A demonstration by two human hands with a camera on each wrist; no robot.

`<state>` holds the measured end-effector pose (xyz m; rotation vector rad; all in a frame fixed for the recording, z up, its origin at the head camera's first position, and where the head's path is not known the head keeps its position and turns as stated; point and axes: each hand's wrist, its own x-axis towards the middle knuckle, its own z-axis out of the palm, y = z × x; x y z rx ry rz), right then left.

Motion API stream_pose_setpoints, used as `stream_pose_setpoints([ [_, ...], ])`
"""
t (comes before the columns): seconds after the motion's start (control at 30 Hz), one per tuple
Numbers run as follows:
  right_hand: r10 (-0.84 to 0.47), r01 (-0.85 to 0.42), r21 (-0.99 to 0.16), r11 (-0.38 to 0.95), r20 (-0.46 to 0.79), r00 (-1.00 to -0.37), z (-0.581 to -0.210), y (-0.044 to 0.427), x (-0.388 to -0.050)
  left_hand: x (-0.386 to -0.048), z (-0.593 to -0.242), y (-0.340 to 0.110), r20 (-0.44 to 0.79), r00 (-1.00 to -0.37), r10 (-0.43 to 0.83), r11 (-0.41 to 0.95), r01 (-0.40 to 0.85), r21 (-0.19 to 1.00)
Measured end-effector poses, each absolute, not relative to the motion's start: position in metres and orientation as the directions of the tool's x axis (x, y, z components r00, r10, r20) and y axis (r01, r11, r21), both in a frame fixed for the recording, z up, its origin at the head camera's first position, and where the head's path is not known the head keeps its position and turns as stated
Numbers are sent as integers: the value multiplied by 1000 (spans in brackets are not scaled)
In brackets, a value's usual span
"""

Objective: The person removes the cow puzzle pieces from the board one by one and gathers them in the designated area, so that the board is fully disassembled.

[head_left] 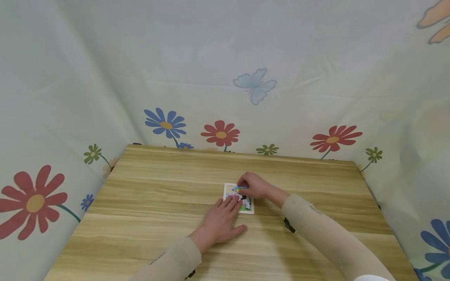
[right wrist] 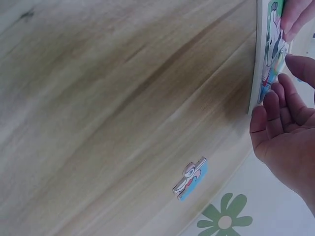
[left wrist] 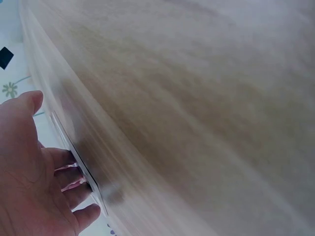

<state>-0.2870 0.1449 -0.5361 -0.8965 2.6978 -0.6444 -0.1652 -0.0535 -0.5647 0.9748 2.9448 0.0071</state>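
Note:
A small white-framed jigsaw puzzle [head_left: 249, 211] with a colourful cartoon picture lies flat on the wooden table. My left hand [head_left: 220, 221] rests on its lower left part, fingers extended and thumb spread out to the side. At the puzzle's upper right, my right hand [head_left: 254, 185] bends its fingers and thumb around a small blue and yellow puzzle piece [head_left: 238, 189], low over the board. The hand hides part of that piece. A loose blue puzzle piece [right wrist: 191, 179] with a cartoon figure lies on the table apart from the board, beyond the right hand.
The wood-grain table [head_left: 158, 175] reaches back to a pale fabric wall [head_left: 197, 78] printed with flowers and butterflies. More of this fabric hangs at both sides. Dark straps [head_left: 289, 225] show under the sleeved wrists.

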Motion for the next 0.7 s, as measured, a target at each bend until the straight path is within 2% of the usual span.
stream_pose_setpoints([
  [0.7,-584,-450,-518,727,-122,-802,-535,142,-289,-164,-566,-52,-42,-807,589,808,589,1],
])
